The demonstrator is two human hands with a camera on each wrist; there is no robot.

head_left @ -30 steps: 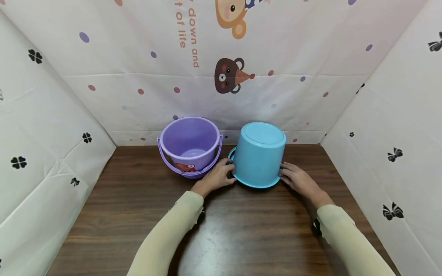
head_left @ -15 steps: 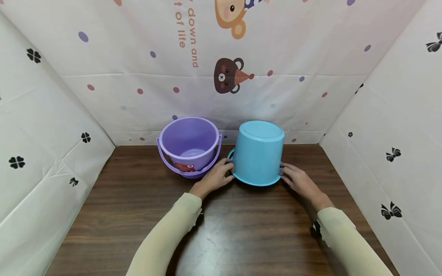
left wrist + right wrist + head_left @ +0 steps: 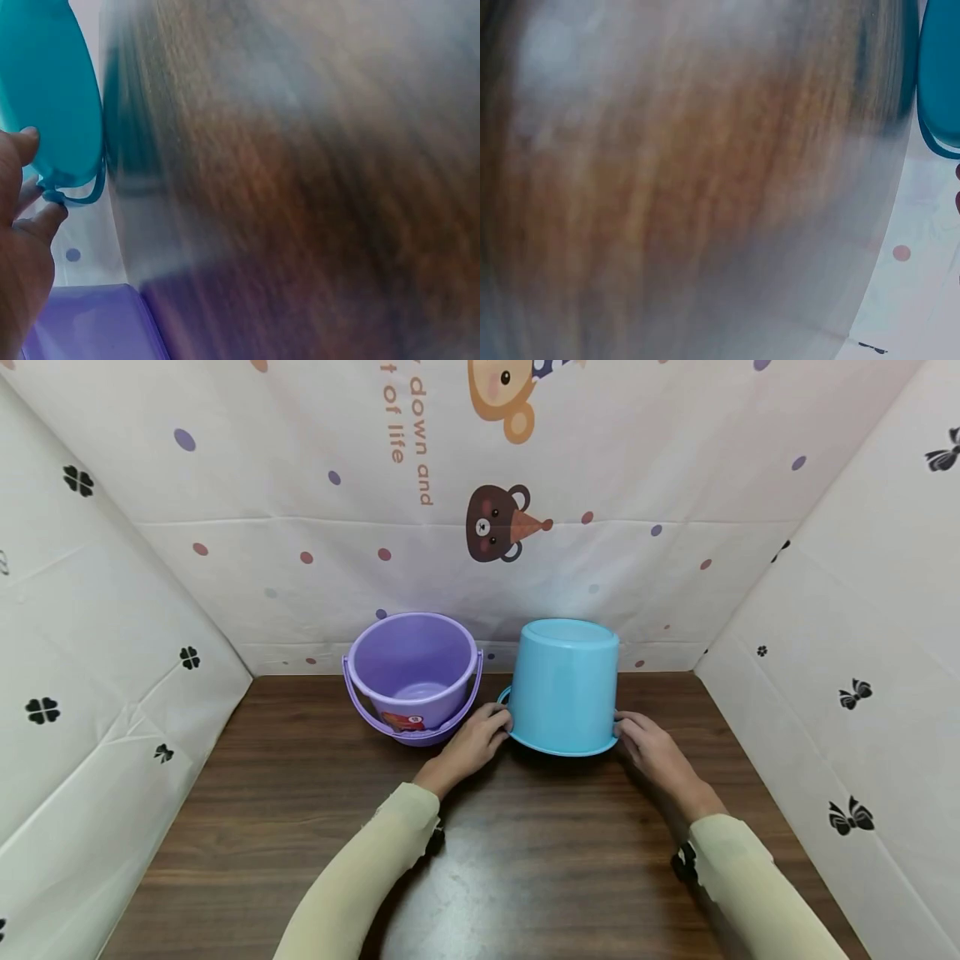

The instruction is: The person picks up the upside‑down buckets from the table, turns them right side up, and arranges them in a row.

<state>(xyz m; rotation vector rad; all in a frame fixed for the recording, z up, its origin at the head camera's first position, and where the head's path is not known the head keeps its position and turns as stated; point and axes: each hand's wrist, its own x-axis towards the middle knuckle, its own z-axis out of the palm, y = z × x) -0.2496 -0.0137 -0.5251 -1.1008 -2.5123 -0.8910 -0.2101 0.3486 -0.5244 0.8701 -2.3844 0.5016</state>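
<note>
A light blue bucket (image 3: 566,689) stands upside down near the back wall, its base uppermost. My left hand (image 3: 471,743) grips its rim on the left; in the left wrist view the thumb lies against the bucket (image 3: 56,90) and the fingers are by the handle joint. Part of the blue handle (image 3: 88,196) loops out past the rim. On the right side my right hand (image 3: 651,750) holds the rim with bent fingers, some of them hidden behind the bucket. The right wrist view shows the bucket's edge (image 3: 943,75) but not the hand.
An upright purple bucket (image 3: 412,660) stands just left of the blue one, its handle hanging down in front, close to my left forearm. Patterned white sheets (image 3: 300,485) enclose the brown wooden table (image 3: 480,877) at the back and both sides.
The blue bucket's front rim has risen slightly and its base shows as a thinner oval, so it has tilted a little away from me. Both hands stay on it; the purple bucket is still.
</note>
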